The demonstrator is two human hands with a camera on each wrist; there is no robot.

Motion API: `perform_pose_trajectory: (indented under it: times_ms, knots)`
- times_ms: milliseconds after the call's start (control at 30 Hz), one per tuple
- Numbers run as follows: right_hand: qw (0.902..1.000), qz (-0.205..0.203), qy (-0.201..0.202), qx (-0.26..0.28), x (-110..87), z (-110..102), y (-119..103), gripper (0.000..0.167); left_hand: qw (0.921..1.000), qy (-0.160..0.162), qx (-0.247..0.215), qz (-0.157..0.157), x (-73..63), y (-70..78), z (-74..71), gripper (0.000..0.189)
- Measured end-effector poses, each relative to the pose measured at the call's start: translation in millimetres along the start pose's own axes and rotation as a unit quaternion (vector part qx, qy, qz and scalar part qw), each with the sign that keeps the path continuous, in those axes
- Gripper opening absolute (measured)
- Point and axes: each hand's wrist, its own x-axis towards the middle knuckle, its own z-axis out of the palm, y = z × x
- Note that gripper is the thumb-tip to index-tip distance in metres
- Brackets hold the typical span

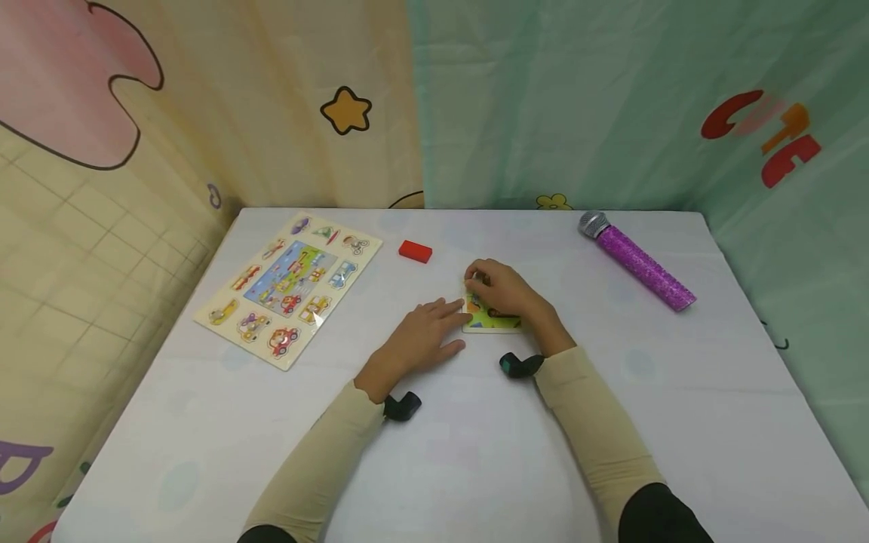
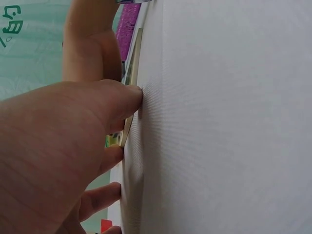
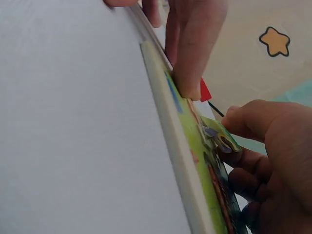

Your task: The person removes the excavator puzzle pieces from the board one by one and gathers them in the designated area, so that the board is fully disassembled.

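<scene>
A small jigsaw board (image 1: 490, 325) with a green printed picture lies on the white table, partly covered by my right hand (image 1: 505, 290). Between thumb and fingers that hand pinches a jigsaw piece (image 3: 223, 138), tilted up at the board's surface in the right wrist view. My left hand (image 1: 422, 335) lies beside the board with its fingers stretched out. One of its fingertips presses on the board's left side. In the left wrist view the board's pale edge (image 2: 131, 83) shows beyond the left thumb.
A large picture puzzle board (image 1: 290, 275) lies at the left of the table. Behind the hands sits a red block (image 1: 416, 251). A glittery purple microphone (image 1: 638, 260) lies at the back right. Printed curtains stand behind the table.
</scene>
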Motion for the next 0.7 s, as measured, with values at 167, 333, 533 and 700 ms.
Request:
perform_pose_trajectory:
  times_ms: [167,333,533,700]
  knots:
    - [0.9992,-0.013,-0.015,0.035,-4.3,-8,6,0.026,1.0,-0.007,0.0,-0.004,0.6,0.0,0.6,0.053]
    - [0.9994,-0.011,-0.008,0.031,-5.1,-11,9,0.022,0.9999,-0.011,0.003,-0.01,0.7,0.1,1.2,0.054]
    - [0.9985,-0.009,0.021,0.049,-8.8,-17,10,0.015,0.9999,-0.009,0.002,-0.012,0.1,1.1,0.3,0.054]
    - [0.9957,0.011,0.054,0.075,-22.5,-36,12,0.016,0.9998,-0.01,0.006,-0.014,-0.6,1.7,-1.7,0.054]
